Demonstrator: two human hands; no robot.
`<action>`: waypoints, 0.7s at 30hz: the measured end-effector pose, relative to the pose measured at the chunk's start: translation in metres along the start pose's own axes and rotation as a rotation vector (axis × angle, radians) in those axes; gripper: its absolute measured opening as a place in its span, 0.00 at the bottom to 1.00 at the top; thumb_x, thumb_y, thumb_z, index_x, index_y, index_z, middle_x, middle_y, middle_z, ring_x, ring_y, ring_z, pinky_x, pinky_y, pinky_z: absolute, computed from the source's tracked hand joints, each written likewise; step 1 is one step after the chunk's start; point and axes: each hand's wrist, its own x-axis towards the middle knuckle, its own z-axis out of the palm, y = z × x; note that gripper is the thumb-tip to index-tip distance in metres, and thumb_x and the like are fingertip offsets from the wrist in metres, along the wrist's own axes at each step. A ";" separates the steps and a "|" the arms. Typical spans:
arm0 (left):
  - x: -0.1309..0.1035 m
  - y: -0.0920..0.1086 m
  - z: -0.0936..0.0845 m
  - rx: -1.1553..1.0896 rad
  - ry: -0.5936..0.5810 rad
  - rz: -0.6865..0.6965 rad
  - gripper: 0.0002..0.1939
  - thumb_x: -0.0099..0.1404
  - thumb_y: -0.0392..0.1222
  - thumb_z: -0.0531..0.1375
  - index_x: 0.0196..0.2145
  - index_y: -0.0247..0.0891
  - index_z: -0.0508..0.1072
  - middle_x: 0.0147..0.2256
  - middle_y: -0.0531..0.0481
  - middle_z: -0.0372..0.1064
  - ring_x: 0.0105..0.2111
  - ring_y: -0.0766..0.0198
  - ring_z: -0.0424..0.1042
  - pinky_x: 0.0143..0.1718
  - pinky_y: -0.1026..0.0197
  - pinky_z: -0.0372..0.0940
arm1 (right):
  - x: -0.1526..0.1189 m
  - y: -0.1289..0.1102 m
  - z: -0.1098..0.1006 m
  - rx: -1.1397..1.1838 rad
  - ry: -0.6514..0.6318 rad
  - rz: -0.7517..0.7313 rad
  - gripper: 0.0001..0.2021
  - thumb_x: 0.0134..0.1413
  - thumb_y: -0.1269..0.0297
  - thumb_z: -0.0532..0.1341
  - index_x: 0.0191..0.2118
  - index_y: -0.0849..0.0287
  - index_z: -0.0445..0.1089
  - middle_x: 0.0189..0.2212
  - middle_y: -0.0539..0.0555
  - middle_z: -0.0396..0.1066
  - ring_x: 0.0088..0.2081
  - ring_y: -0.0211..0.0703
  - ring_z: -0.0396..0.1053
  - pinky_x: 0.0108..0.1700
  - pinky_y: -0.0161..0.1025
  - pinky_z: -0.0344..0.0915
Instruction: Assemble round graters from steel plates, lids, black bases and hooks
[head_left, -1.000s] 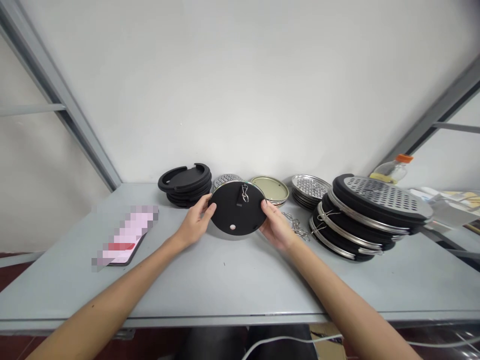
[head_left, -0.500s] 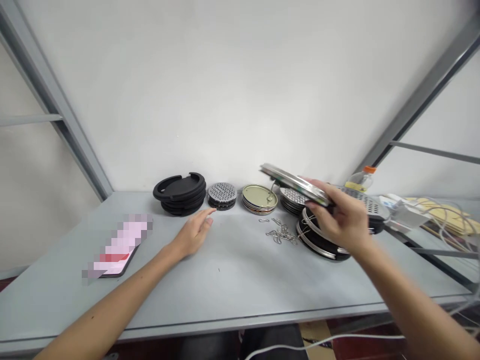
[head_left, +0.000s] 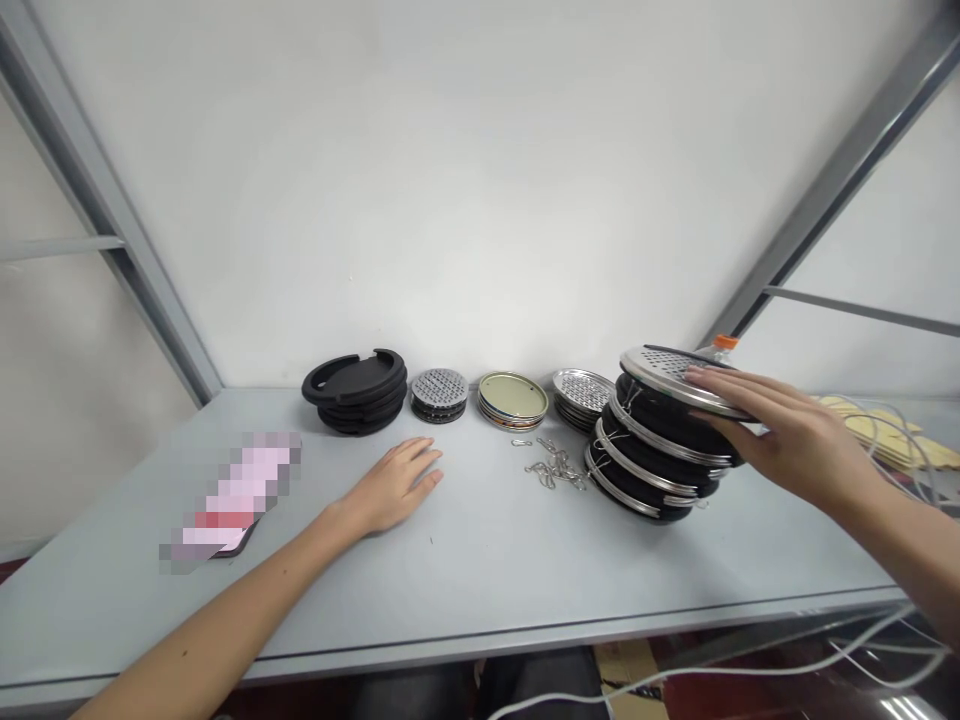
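Observation:
My right hand (head_left: pixel 787 430) lies at the right edge of a round black piece with a perforated metal plate (head_left: pixel 664 366), fingers over the top and thumb under the rim. That piece sits slightly tilted on a leaning stack of similar black rounds (head_left: pixel 645 470) with silver rims and wire clips. My left hand (head_left: pixel 394 485) rests on the table holding nothing, its fingers apart. Beyond it are a stack of black rings (head_left: pixel 356 385) and a stack of small perforated discs (head_left: pixel 439 388). Loose wire clips (head_left: pixel 555 468) lie left of the tall stack.
Gold-coloured round lids (head_left: pixel 513 396) and larger perforated plates (head_left: pixel 581 390) stand stacked along the wall. A phone (head_left: pixel 244 535), partly blurred out, lies at left. Behind the tall stack shows an orange-capped bottle (head_left: pixel 724 343). Yellow items and white cables (head_left: pixel 892 435) are at far right.
My right hand has set the round piece down from the air onto the stack, moving right and turning its perforated face up. My left hand has spread its fingers slightly.

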 end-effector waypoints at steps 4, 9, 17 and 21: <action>0.000 0.000 0.001 0.018 -0.035 -0.006 0.23 0.72 0.50 0.46 0.56 0.37 0.66 0.58 0.40 0.60 0.59 0.54 0.58 0.60 0.48 0.55 | -0.006 -0.001 0.003 -0.037 -0.006 -0.005 0.21 0.58 0.66 0.59 0.57 0.51 0.64 0.50 0.54 0.72 0.51 0.47 0.69 0.55 0.44 0.67; 0.000 0.001 0.000 0.029 -0.061 -0.013 0.23 0.72 0.51 0.45 0.56 0.37 0.66 0.58 0.40 0.60 0.59 0.55 0.58 0.60 0.49 0.55 | -0.008 -0.004 0.005 -0.017 0.015 0.045 0.20 0.57 0.64 0.60 0.56 0.52 0.65 0.49 0.55 0.72 0.51 0.47 0.69 0.55 0.43 0.66; 0.000 0.004 -0.004 0.042 -0.103 -0.025 0.23 0.72 0.51 0.45 0.56 0.37 0.66 0.59 0.40 0.59 0.59 0.54 0.58 0.60 0.49 0.55 | -0.006 -0.017 0.005 -0.008 -0.020 0.088 0.18 0.56 0.58 0.60 0.52 0.55 0.68 0.49 0.57 0.72 0.51 0.50 0.68 0.54 0.47 0.65; 0.000 0.002 -0.003 0.037 -0.104 -0.027 0.23 0.72 0.51 0.45 0.56 0.38 0.66 0.59 0.41 0.59 0.59 0.54 0.58 0.60 0.49 0.55 | -0.005 -0.019 0.007 -0.026 0.013 0.094 0.16 0.57 0.59 0.59 0.50 0.55 0.70 0.47 0.57 0.73 0.50 0.50 0.69 0.52 0.46 0.66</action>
